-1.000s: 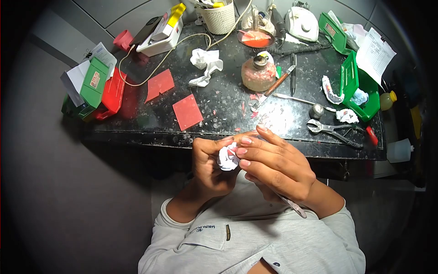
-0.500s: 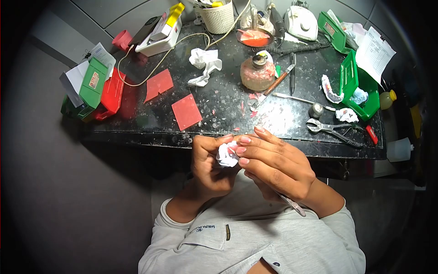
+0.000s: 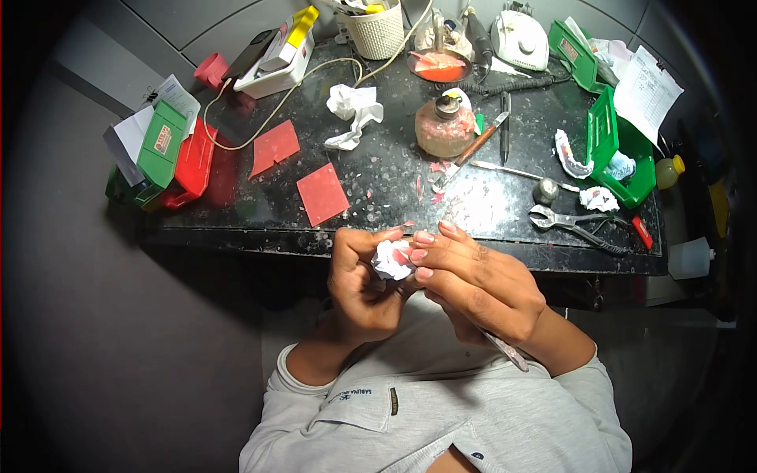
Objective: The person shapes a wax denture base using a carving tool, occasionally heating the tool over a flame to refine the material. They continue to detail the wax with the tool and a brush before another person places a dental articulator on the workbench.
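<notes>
My left hand (image 3: 364, 288) is closed around a small white piece with some pink on it (image 3: 392, 260), held just in front of the bench edge. My right hand (image 3: 485, 288) is closed on a thin metal tool (image 3: 507, 351), whose handle sticks out below the palm toward my shirt. The fingertips of my right hand rest against the right side of the white piece. They hide the tool's working end.
Two pink wax sheets (image 3: 322, 194) and crumpled tissue (image 3: 355, 114) lie on the black bench (image 3: 260, 213). Farther right are a glass burner (image 3: 445, 126), a knife (image 3: 481, 138), pliers (image 3: 576, 227), a dental model (image 3: 573, 155) and a green box (image 3: 631, 169).
The white piece has tilted and shifted slightly up and left with my left hand. My right hand has barely moved.
</notes>
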`<state>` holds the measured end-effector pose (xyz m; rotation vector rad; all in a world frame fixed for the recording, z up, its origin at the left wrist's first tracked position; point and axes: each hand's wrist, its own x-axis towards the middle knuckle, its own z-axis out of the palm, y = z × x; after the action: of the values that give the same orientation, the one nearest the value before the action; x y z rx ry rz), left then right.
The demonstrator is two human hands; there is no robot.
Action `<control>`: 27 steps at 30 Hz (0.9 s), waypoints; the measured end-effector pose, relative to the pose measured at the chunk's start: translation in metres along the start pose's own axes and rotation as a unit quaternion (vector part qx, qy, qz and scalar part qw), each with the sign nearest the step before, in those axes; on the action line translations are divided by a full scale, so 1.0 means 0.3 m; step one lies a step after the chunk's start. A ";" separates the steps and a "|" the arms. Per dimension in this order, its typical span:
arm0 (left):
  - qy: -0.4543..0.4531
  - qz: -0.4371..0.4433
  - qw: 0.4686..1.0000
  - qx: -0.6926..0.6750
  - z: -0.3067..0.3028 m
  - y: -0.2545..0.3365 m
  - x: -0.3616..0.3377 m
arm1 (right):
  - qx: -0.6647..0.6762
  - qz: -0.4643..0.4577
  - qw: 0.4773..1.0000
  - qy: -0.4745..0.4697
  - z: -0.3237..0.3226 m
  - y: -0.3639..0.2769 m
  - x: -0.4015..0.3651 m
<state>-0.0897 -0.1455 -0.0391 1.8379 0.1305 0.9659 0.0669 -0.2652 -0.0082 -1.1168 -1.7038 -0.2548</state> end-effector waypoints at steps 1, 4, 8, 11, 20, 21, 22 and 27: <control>-0.001 -0.003 1.000 -0.005 0.002 0.003 0.002 | 0.000 0.002 1.000 0.000 -0.001 -0.001 0.002; 0.001 -0.004 1.000 -0.017 0.005 0.001 0.002 | 0.001 0.003 1.000 0.000 0.000 -0.001 0.001; 0.003 -0.011 0.999 -0.038 0.007 -0.001 0.002 | 0.001 0.001 1.000 -0.001 -0.002 0.002 -0.003; -0.001 -0.013 1.000 -0.022 0.007 0.002 0.004 | 0.000 0.001 1.000 -0.003 -0.005 0.003 -0.002; -0.007 -0.007 1.000 -0.013 0.005 -0.007 0.000 | -0.004 -0.002 1.000 0.005 0.004 0.018 -0.011; -0.007 -0.007 1.000 -0.013 0.005 -0.012 -0.001 | -0.004 -0.001 1.000 0.005 0.004 0.017 -0.010; -0.010 0.005 1.000 0.000 0.005 -0.018 0.000 | -0.006 0.007 1.000 0.009 0.004 0.014 -0.008; -0.027 -0.002 1.000 -0.002 0.015 -0.014 0.034 | -0.006 0.076 0.996 0.037 0.000 0.006 -0.008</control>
<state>-0.0784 -0.1418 -0.0378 1.8581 0.0989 0.9131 0.0684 -0.2656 -0.0109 -1.2253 -1.5456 -0.2084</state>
